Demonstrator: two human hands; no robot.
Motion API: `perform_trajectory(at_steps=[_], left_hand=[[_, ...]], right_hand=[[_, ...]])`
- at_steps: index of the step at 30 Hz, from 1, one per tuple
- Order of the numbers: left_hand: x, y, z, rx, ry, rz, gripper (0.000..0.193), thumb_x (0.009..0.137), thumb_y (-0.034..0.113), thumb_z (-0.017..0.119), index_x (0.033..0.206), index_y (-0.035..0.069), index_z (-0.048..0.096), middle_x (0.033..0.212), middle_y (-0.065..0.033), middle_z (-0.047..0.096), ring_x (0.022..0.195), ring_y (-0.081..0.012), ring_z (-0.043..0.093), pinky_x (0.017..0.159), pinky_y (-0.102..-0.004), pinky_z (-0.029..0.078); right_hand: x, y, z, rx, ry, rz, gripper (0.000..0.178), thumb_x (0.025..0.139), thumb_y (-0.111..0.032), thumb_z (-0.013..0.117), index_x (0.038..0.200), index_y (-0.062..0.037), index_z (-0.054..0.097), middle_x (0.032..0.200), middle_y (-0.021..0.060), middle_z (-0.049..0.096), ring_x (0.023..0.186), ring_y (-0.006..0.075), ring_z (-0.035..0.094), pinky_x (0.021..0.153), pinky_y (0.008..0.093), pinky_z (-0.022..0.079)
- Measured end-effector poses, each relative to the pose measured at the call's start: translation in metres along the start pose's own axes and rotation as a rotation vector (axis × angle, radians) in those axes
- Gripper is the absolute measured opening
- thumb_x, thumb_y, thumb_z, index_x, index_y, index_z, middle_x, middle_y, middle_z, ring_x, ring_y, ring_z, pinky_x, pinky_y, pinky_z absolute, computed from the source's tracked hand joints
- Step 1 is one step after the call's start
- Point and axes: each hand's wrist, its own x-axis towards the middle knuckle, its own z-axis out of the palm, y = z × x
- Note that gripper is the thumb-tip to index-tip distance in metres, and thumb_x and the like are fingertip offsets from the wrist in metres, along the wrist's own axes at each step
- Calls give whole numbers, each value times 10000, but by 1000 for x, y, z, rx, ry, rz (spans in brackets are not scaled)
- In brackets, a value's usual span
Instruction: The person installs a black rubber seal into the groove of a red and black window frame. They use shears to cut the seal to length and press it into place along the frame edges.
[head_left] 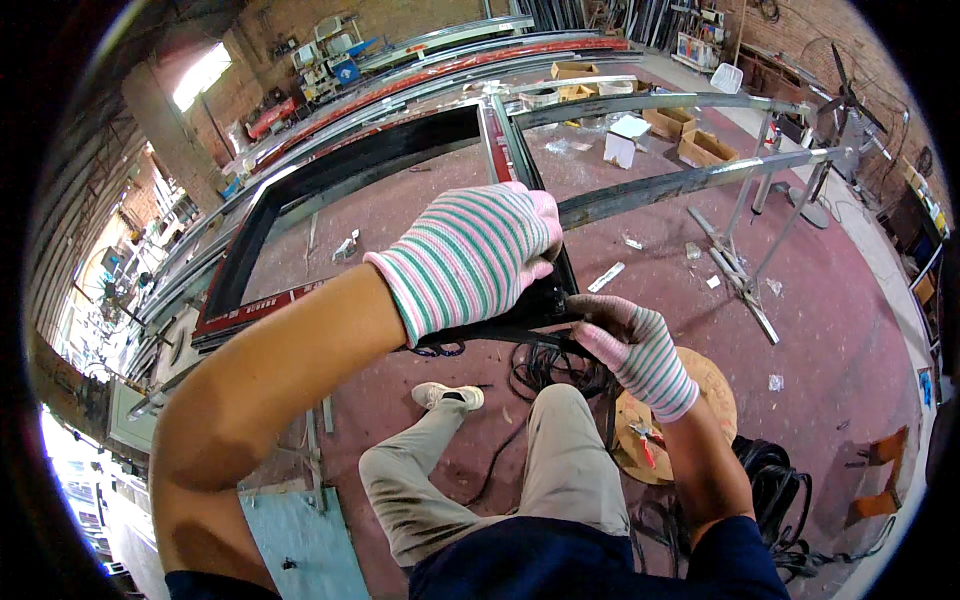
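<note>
A dark metal frame (400, 138) with red-and-white film on its sides lies raised in front of me. My left hand (475, 255), in a pink, green and white striped glove, reaches over its near right corner. Its fingers are curled in and closed; what lies between them is hidden. Just right of that corner, my right hand (640, 355), gloved alike, is pinched closed at a thin black strip, which appears to run down from the fingers. More black strip lies in a loose coil (550, 370) on the floor below.
A round wooden disc (712, 385) by my right leg bears red-handled pliers (645, 445). Black coils (775, 490) lie beside it. Metal rails (690, 182) on legs extend rightward; cardboard boxes (706, 148) and a large fan (845, 95) stand beyond. Long profiles (440, 65) lie behind the frame.
</note>
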Motion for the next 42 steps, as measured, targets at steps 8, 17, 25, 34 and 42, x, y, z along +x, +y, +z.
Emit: perform_trajectory(at_steps=[8, 17, 25, 34, 42], left_hand=[[-12, -4, 0, -207, 77, -41, 146, 836, 149, 747, 890, 68, 638, 994, -101, 650, 975, -326, 628, 875, -388, 518], [-56, -37, -6, -599, 222, -592, 166, 896, 134, 746, 998, 26, 673, 997, -37, 678, 955, -124, 628, 885, -300, 515], [-74, -61, 14, -604, 131, -724, 408, 1002, 404, 636, 973, 2, 696, 820, -42, 675, 747, -90, 588, 726, -277, 503], [-74, -55, 12, -582, 84, -685, 411, 992, 409, 651, 934, 4, 696, 714, -51, 621, 663, -110, 556, 670, -303, 499], [-76, -55, 11, -651, 137, -648, 406, 976, 409, 671, 911, 7, 685, 699, -64, 626, 647, -128, 561, 685, -332, 509]], right_hand=[[-1, -4, 0, -29, -11, -5, 313, 982, -108, 668, 1276, -1, 658, 1064, 20, 707, 964, 66, 611, 868, 239, 513], [16, -26, 3, -328, 162, -302, 214, 935, -86, 713, 1121, 19, 693, 959, 58, 718, 901, 102, 660, 826, 261, 529], [45, -54, 27, -819, 86, -634, 324, 828, -91, 794, 1133, -41, 695, 935, 107, 684, 861, 257, 684, 768, 335, 545], [56, -64, 32, -1076, 14, -873, 273, 750, -62, 830, 985, -66, 690, 872, 107, 677, 768, 300, 664, 687, 387, 538], [52, -60, 35, -1142, 26, -924, 236, 770, 1, 812, 974, -45, 704, 887, 100, 683, 809, 234, 687, 722, 326, 554]])
